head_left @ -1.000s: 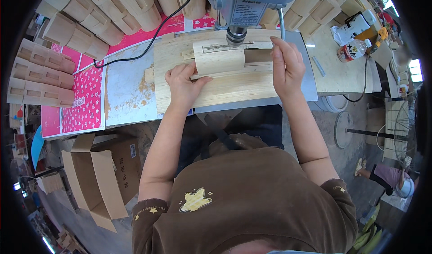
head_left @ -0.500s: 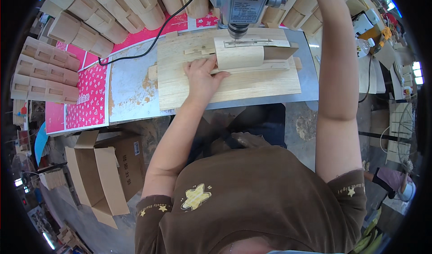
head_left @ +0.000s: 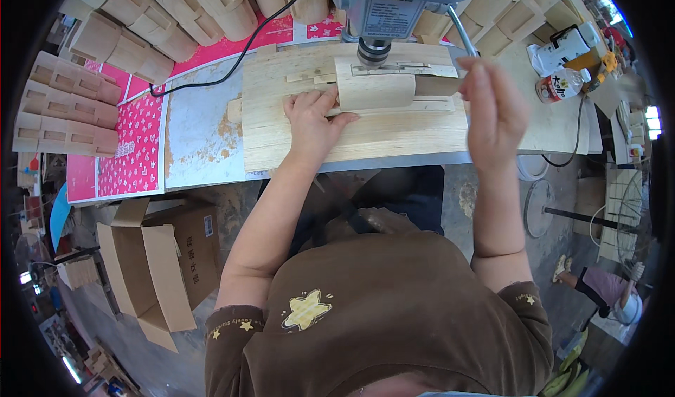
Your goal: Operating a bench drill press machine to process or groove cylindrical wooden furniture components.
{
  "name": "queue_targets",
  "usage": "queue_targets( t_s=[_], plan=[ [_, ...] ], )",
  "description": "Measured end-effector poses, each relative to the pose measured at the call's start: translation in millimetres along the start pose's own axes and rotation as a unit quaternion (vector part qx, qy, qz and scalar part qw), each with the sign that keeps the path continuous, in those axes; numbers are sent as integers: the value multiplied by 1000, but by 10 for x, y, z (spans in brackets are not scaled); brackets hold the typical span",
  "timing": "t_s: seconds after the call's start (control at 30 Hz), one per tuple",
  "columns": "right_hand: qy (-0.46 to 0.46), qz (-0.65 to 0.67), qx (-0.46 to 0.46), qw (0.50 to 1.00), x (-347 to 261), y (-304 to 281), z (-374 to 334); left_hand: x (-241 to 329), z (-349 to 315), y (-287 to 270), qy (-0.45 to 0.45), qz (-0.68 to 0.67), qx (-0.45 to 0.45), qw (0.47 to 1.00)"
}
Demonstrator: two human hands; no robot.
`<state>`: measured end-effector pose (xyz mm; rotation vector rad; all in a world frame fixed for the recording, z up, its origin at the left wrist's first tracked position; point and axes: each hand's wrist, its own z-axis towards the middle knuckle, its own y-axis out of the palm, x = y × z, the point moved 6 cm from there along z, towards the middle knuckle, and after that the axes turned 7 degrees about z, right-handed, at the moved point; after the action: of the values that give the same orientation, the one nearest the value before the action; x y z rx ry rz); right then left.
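My left hand [head_left: 313,119] grips the left end of a pale curved wooden piece [head_left: 376,91], thumb along its near edge and fingers at its side. The piece lies on a flat wooden board [head_left: 281,140], among thin wooden strips [head_left: 432,103]. Right above its far edge is the chuck [head_left: 373,49] of a grey-blue bench drill [head_left: 387,14]; whether a bit touches the wood is hard to see. To the right, my right hand [head_left: 498,112] is raised and slightly blurred, its curled fingers at the end of the drill's metal lever [head_left: 462,28].
Stacked wooden pieces with rectangular recesses [head_left: 67,105] line the left and back of the table. A black cable [head_left: 225,84] crosses the tabletop. At right stand a plastic bottle [head_left: 562,86] and a white container [head_left: 568,46]. An open cardboard box [head_left: 162,256] sits below left.
My right hand has come down and nearer from beyond the top edge, and the drill's lever now shows beside it. My left hand stays on the curved wooden piece.
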<state>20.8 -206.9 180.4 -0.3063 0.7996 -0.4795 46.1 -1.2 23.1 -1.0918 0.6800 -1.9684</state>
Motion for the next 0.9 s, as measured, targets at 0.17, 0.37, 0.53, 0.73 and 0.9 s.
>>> queue_targets(
  t_s=[0.17,0.37,0.53,0.73,0.9],
  plan=[
    [-110,18,98,989,371,332,-278,12,-1,-4,2,-5,0,1000],
    [-129,-21,70,989,298,216,-231,8,-2,2,1,10,1,1000],
    [-72,-23,117,990,-40,-271,493,8,4,-1,-15,-4,-17,1000],
    [2,-119,68,991,6,-41,1625,11,55,-42,-56,-83,1,995],
    [17,34,57,998,381,-63,1222,-67,103,68,-102,-176,-51,978]
  ],
)
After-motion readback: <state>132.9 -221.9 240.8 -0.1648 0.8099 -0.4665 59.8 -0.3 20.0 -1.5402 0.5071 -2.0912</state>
